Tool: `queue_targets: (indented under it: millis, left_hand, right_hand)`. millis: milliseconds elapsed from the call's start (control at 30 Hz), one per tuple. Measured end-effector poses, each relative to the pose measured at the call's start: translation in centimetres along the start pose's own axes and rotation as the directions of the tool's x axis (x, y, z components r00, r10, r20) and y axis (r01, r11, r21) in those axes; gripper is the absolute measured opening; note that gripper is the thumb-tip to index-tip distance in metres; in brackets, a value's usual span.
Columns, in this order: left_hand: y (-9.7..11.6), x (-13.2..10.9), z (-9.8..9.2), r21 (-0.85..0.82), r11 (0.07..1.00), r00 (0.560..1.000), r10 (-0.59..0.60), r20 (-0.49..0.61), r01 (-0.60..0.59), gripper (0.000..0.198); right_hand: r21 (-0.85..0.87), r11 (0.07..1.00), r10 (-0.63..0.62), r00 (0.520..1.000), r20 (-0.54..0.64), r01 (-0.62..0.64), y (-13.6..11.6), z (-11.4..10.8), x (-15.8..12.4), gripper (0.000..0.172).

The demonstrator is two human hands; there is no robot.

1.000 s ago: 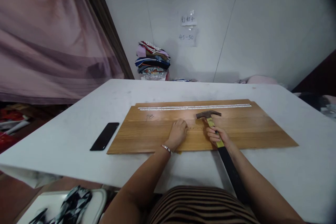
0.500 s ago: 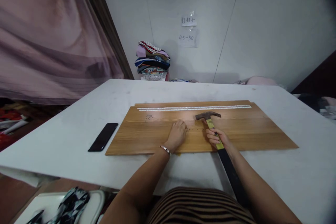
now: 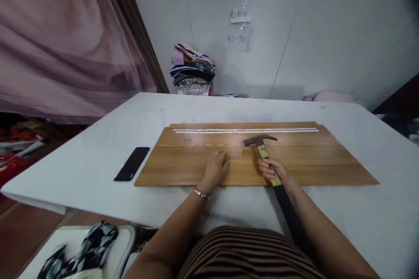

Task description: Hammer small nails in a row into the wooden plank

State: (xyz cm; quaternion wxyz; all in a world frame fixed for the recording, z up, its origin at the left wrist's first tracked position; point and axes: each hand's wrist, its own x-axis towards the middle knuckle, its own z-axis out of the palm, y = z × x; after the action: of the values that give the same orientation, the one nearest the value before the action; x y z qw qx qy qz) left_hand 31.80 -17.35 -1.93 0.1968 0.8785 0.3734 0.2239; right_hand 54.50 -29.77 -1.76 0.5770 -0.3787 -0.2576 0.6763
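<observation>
My right hand (image 3: pixel 273 170) is wrapped around the yellow-and-black handle of a claw hammer (image 3: pixel 260 140), close to its head. The hammer is held above a wood-grain board (image 3: pixel 183 168). On the board's left-centre rests my left hand (image 3: pixel 216 166), fingers curled and closed; whatever they may hold is hidden. Just right of those fingertips a short row of small nail heads or dots (image 3: pixel 238 157) runs along the board. Several loose nails (image 3: pixel 187 141) lie at the board's upper left.
Two white measuring strips (image 3: pixel 245 130) run along the board's far edge. A black phone (image 3: pixel 132 164) lies left of the board on the white table (image 3: pixel 98 148). Folded clothes (image 3: pixel 193 72) are stacked by the wall behind. A white stool (image 3: pixel 126 237) with patterned cloth stands at lower left.
My left hand has shifted slightly left, away from the row of dots, and a small bright spot now shows there. The hammer stays raised in my right hand. The camera view has tilted slightly.
</observation>
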Motion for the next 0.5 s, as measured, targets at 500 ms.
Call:
queue_targets:
  millis: [500]
  left_hand:
    - [-0.2,0.5,0.3,-0.071,0.992,0.993,-0.106,-0.048,0.102,0.021]
  right_hand:
    - [-0.547,0.836,-0.049,0.986,-0.158,-0.046,0.7,7.4,-1.4,0.065]
